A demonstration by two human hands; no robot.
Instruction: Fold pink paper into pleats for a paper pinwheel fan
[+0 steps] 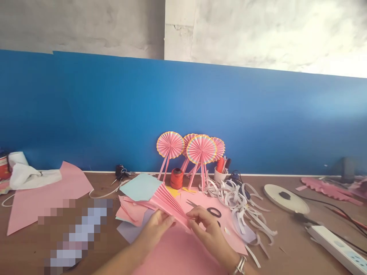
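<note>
Between my two hands is a pink pleated paper, its folds fanning up and to the left. My left hand grips its near left edge, thumb on top. The fingers of my right hand pinch the folds at the lower right end. Black-handled scissors lie just beyond my right hand on pink paper sheets. Under my hands spreads a larger pink sheet. Light blue paper lies beyond my left hand, over other pink and lilac pieces.
Several finished round paper fans lean against the blue partition. A red thread spool, a white cup of tools and curled paper strips stand or lie nearby. A round white device and a power strip occupy the right.
</note>
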